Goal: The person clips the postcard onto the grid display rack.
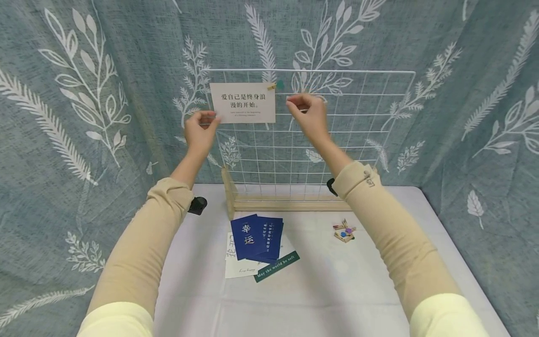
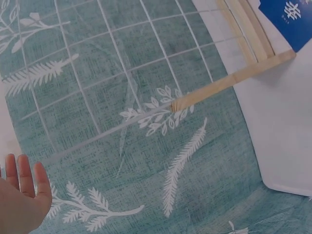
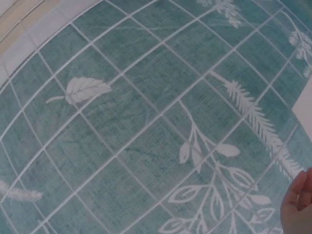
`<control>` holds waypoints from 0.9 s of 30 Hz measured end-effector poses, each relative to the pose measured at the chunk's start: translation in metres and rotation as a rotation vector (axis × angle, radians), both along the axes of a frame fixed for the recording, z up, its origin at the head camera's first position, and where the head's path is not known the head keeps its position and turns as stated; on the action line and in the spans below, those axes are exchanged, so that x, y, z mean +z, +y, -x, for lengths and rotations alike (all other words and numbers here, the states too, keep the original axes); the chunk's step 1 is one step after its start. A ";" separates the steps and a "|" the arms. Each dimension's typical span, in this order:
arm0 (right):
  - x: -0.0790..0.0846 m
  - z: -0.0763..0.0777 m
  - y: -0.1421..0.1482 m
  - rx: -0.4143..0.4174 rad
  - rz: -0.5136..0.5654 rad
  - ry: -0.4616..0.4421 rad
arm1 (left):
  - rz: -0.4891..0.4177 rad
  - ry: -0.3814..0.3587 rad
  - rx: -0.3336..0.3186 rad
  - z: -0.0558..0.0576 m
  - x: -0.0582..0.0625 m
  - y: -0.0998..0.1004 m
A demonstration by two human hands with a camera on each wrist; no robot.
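Note:
A white card [image 1: 243, 103] with printed Chinese characters stands upright against the top left of a white wire grid [image 1: 337, 114]. On the card's upper right corner sits a small wooden clothespin [image 1: 272, 87] with a green ornament. My left hand [image 1: 201, 131] pinches the card at its lower left edge; in the left wrist view only some fingers of that hand [image 2: 24, 195] show. To the right of the card, apart from it, my right hand [image 1: 309, 114] is raised before the grid with loosely bent fingers and nothing visible in them.
The grid stands in a wooden base [image 1: 290, 206] on a white-covered table [image 1: 337, 290]. Blue cards [image 1: 257, 238] overlap white ones and a green strip [image 1: 276, 267] in front. Several small clothespins [image 1: 344, 233] lie at the right. Patterned curtain [image 1: 139, 56] surrounds the table.

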State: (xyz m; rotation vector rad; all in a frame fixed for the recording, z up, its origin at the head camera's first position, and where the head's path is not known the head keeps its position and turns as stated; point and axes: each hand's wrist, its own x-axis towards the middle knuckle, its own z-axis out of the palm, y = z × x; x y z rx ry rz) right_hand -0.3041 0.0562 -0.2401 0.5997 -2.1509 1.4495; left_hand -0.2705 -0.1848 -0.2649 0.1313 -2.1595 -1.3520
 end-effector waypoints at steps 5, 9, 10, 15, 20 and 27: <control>-0.007 -0.003 0.004 0.021 0.005 -0.002 | 0.007 -0.003 -0.025 0.001 -0.005 0.003; -0.013 -0.003 0.008 0.025 0.014 -0.007 | -0.006 -0.017 -0.027 0.000 -0.007 0.005; -0.014 -0.003 0.009 0.025 0.016 -0.007 | -0.004 -0.018 -0.024 0.000 -0.007 0.006; -0.023 -0.003 0.015 0.030 0.038 -0.011 | 0.005 -0.021 -0.045 -0.001 -0.009 0.008; -0.032 -0.005 0.020 0.051 0.042 -0.024 | -0.001 -0.031 -0.069 -0.002 -0.016 0.009; -0.040 -0.006 0.023 0.042 0.068 -0.018 | 0.013 -0.055 -0.074 -0.001 -0.025 0.011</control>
